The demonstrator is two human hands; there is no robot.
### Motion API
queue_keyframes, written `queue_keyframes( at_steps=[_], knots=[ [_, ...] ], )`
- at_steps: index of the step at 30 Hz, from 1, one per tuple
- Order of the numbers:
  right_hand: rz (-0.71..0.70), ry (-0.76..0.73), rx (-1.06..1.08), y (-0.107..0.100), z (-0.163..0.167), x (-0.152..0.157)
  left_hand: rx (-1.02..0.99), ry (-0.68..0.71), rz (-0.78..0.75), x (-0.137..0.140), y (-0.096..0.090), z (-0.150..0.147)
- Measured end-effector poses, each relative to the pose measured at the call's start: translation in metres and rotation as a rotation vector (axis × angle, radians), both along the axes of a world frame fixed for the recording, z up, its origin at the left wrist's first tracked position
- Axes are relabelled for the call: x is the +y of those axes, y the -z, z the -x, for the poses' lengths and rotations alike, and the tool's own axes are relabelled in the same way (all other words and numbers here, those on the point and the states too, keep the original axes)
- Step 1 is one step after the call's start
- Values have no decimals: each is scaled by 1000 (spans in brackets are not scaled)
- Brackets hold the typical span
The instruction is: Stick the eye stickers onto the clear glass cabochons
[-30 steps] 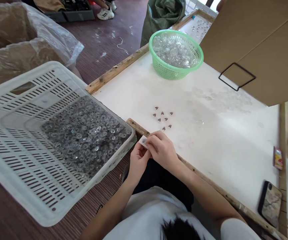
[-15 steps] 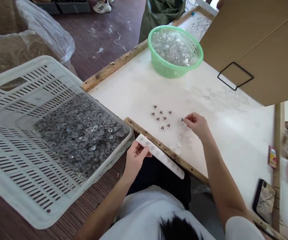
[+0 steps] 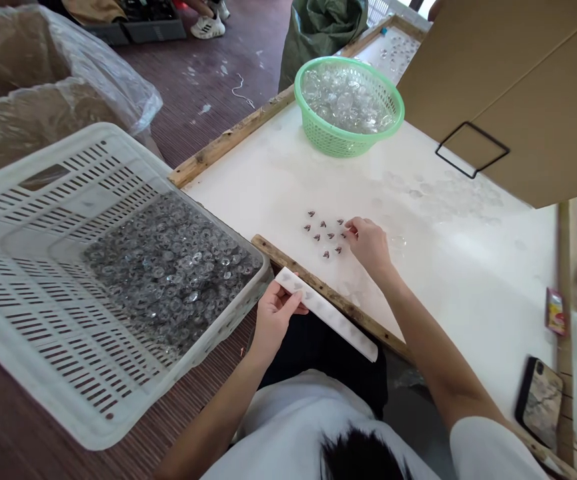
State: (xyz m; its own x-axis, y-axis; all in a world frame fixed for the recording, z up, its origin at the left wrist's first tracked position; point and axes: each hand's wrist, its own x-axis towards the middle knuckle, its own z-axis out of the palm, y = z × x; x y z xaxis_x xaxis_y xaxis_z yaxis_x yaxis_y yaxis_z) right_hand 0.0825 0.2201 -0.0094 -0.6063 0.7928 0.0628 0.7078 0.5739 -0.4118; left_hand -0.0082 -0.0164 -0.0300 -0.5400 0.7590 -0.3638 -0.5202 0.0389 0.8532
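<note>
left hand (image 3: 274, 317) holds white strip (image 3: 337, 321); right hand (image 3: 369, 244) narrow, contents unclear, at 3 o'clock of dark pieces (image 3: 331, 236): best not nudge any

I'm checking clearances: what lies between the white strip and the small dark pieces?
The head view shows the wooden rail, then white tabletop, between the strip and pieces.

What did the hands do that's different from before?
The right hand left the white strip, went out over the table with a small dark piece, then moved left to the group of dark pieces. Whether it has let go, I can't tell. The left hand kept pinching the strip; the green basket stayed put.
</note>
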Motion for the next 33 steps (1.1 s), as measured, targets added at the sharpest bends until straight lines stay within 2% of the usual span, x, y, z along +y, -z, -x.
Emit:
queue_keyframes(
  at_steps=[4, 7, 10, 13, 16, 18, 21, 23, 26, 28, 33],
  knots=[
    [-21, -24, 61, -9, 3, -9, -57, -68, -33, -3, 1, 9],
    [-11, -103, 183, -23, -4, -28, -255, -112, -85, -3, 3, 20],
    [120, -352, 282, -39, -3, -54, -577, -99, -154, 0, 1, 29],
    [190, -636, 282, -51, 11, -75, -846, 11, -201, 4, -4, 32],
    [234, -864, 264, -57, 26, -82, -1021, 123, -248, 0, -5, 30],
    [338, -942, 266, -58, 31, -82, -1058, 197, -274, -6, -2, 28],
    [527, -905, 254, -58, 27, -81, -970, 385, -294, -15, 4, 23],
    [591, -808, 246, -58, 22, -82, -812, 426, -271, -19, 4, 19],
    [590, -643, 220, -58, 13, -86, -472, 298, -159, -19, -4, 17],
    [564, -584, 196, -56, 9, -88, -288, 190, -122, -17, -12, 18],
    [509, -460, 209, -48, 2, -89, -121, -40, -67, -11, -17, 18]
  ],
)
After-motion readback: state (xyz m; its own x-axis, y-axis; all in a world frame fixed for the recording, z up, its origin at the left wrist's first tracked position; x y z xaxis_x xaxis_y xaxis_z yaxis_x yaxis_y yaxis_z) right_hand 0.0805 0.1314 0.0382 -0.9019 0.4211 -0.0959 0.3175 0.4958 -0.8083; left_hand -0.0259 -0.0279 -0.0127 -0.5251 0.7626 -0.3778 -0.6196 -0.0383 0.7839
